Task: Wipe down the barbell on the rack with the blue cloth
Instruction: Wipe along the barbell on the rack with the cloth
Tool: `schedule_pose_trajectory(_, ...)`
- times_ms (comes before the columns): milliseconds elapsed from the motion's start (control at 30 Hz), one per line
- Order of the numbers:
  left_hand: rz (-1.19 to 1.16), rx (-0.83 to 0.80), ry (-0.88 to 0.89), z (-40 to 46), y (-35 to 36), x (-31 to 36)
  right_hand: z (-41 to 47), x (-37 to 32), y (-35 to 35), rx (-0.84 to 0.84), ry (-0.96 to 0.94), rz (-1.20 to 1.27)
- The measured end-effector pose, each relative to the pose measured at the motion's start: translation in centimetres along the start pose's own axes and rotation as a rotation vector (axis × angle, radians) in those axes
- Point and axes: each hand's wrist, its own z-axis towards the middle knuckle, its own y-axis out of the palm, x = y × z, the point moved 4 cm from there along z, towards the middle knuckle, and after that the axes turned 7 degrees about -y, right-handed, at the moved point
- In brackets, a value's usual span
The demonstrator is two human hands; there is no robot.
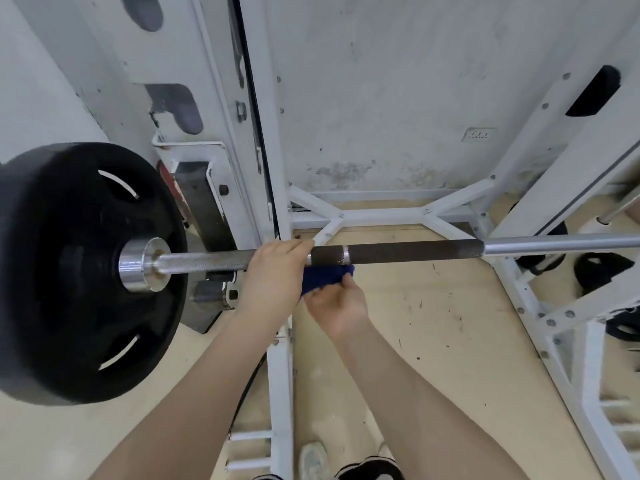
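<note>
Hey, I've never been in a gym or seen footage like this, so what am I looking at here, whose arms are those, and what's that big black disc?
This is one picture from a camera worn on a person's head, looking down at their own arms. The long steel barbell lies across a white metal rack. The round black weight plate sits on the bar's end at the picture's left. The left hand is curled over the bar. The right hand, just below the bar, pinches a dark blue cloth, bunched under the bar; whether it touches the bar is unclear. Below is a tan floor, with shoes at the bottom edge.
</note>
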Motion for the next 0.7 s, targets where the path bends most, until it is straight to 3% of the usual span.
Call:
schedule_pose_trajectory(100,0.015,0.051,0.028,-0.1,0.0,-0.1,-0.3,-0.8,1.1,0.01,-0.014,0.093)
schedule_pose_trajectory(267,0.018,0.143,0.041,-0.2,0.2,-0.4,-1.2,-7.2,-0.1,-0.019,-0.216,0.412)
schedule_pose_trajectory(367,-0.006,0.143,0.029,0.0,0.5,-0.6,-0.8,-5.2,0.9,-0.02,-0.174,0.385)
schedule_pose_trajectory(500,0.003,0.127,0.044,0.0,0.8,-0.5,-0.6,-1.2,1.7,-0.031,-0.079,0.146)
schedule_pose_trajectory(700,-0.022,0.081,0.033,0.0,0.4,-0.3,-1.7,-8.7,-0.3,0.056,-0.229,0.226)
